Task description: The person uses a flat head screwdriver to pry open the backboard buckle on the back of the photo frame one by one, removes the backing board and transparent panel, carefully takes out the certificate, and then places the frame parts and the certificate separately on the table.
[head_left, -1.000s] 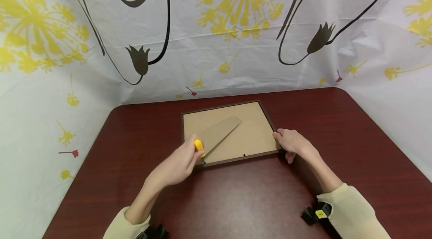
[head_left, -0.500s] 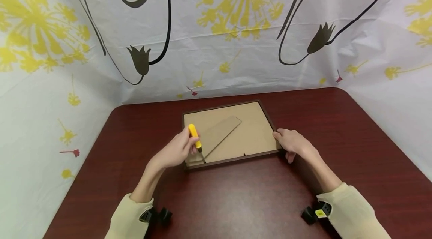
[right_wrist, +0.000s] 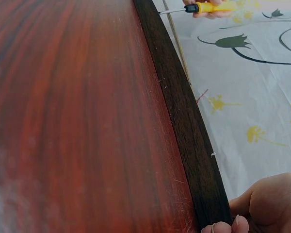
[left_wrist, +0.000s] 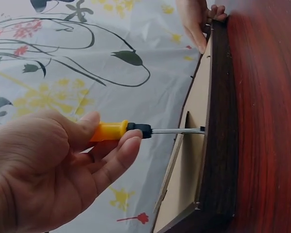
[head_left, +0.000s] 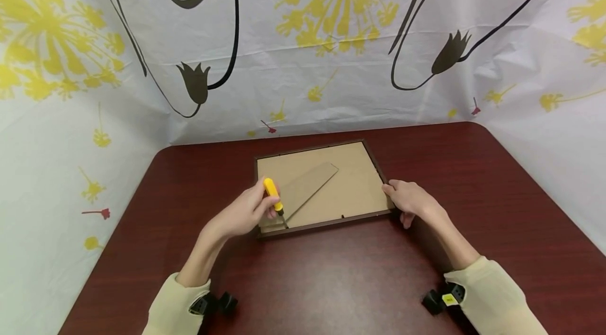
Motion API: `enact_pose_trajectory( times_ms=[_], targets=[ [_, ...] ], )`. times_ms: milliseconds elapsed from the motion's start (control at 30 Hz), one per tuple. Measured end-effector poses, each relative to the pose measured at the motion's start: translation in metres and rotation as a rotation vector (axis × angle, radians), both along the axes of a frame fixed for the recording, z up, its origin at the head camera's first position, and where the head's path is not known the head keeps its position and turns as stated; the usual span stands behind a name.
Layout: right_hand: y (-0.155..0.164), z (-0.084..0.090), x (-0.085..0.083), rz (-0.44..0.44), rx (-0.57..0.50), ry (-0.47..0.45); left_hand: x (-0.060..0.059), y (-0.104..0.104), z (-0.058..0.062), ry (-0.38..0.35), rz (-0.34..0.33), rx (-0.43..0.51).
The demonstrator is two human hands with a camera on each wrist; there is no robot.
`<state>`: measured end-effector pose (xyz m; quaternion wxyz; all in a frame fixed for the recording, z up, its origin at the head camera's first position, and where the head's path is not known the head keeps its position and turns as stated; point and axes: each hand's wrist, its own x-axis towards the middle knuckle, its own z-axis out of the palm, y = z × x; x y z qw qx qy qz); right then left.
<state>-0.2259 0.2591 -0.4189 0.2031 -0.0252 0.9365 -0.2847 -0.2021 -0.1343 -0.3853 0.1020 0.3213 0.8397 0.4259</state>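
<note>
- The left hand comes in from the lower left, thumb and fingers pinching the yellow handle of a screwdriver.
- The screwdriver leans, its handle up and to the left, its metal tip down at the frame's near edge by a dark tab.
- The right hand reaches in from the lower right and pinches the near right corner of the picture frame, fingertips curled against its outer side.
- The frame lies on the counter, tan backing board facing up.
- A second ago the left hand sat lower and nearer the person, and the handle looked foreshortened; now the handle and shaft show at length. Half a second ago the pose was almost the same.
- The frame and the right hand keep their places.
- Counted: two hands, one screwdriver, one frame, one backing board, one long flap on it, two cream sleeves, and two black wrist devices.
</note>
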Motion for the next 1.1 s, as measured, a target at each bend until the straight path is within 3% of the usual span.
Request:
enact_pose_trajectory(
  times_ms=[367,733,867,1100],
  targets=[
    [0.0,0.001,0.001,-0.004,0.001,-0.005,0.012,-0.002,0.017,0.01,-0.161,-0.043],
    [0.0,-0.001,0.0,-0.004,0.005,-0.008,0.02,-0.003,0.022,-0.018,-0.193,-0.084],
    [0.001,-0.003,-0.001,0.002,0.008,0.001,0.016,-0.002,0.018,-0.022,-0.168,-0.046],
    [-0.001,-0.002,0.0,0.002,0.008,0.007,0.004,-0.004,0.005,-0.109,-0.024,0.117]
  ],
)
